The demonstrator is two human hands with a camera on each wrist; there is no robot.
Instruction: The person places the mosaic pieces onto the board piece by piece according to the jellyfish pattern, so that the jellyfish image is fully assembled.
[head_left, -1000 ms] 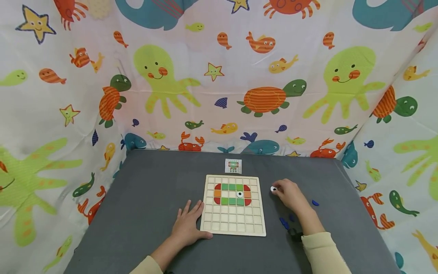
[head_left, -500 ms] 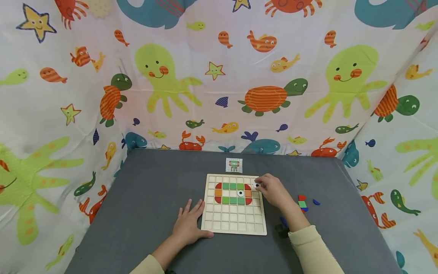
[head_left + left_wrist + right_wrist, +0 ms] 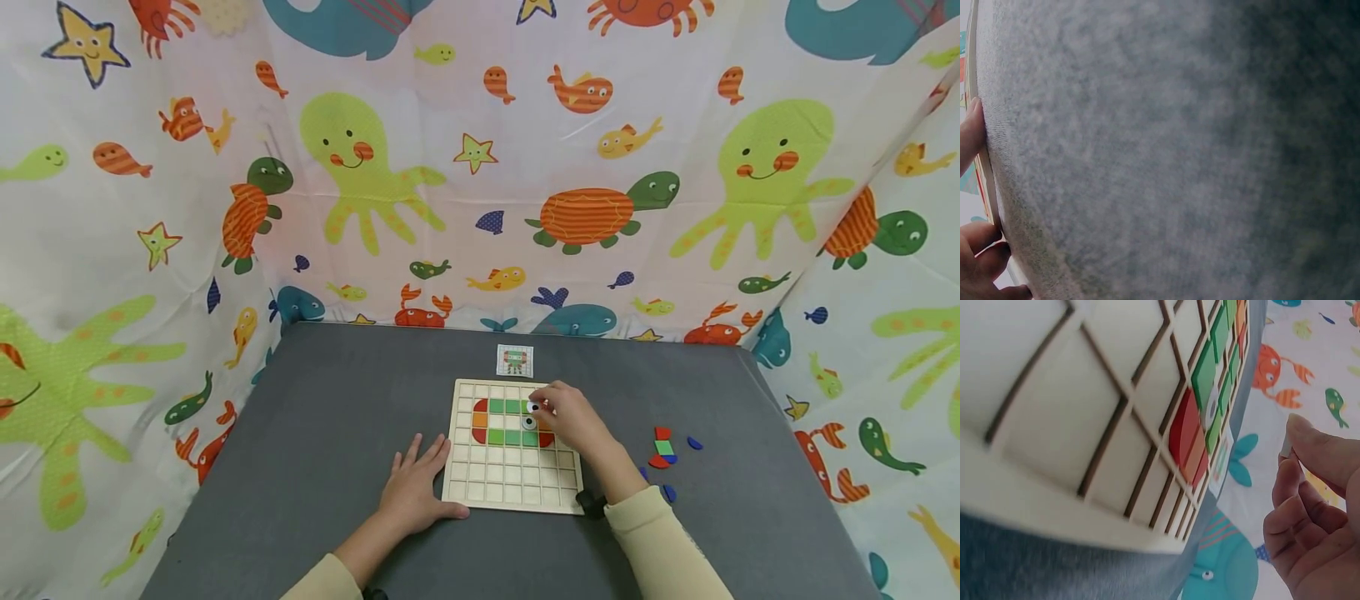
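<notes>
A wooden grid board [image 3: 495, 479] lies on the table, bearing red, orange and green pieces in a rounded band. One white eye tile [image 3: 528, 423] with a black dot sits in a cell inside that band. Over its upper right part, my right hand [image 3: 576, 423] pinches a second eye tile [image 3: 533, 407] between thumb and fingers. The right wrist view shows this white tile edge-on at the fingertips. My left hand [image 3: 408, 493] rests by the board's lower left corner, fingers spread along the left edge and thumb at the bottom edge.
A small printed pattern card [image 3: 515, 360] lies behind the board. Loose pieces lie to the right: a red square [image 3: 663, 433], a green piece [image 3: 664, 448], a red rounded piece [image 3: 659, 462] and several blue ones. A sea-animal curtain [image 3: 420, 192] encloses the back and sides.
My right hand has carried the eye tile leftward from beside the board to above the band's upper right, uncovering the loose pieces at right. My left hand stays at the board's corner.
</notes>
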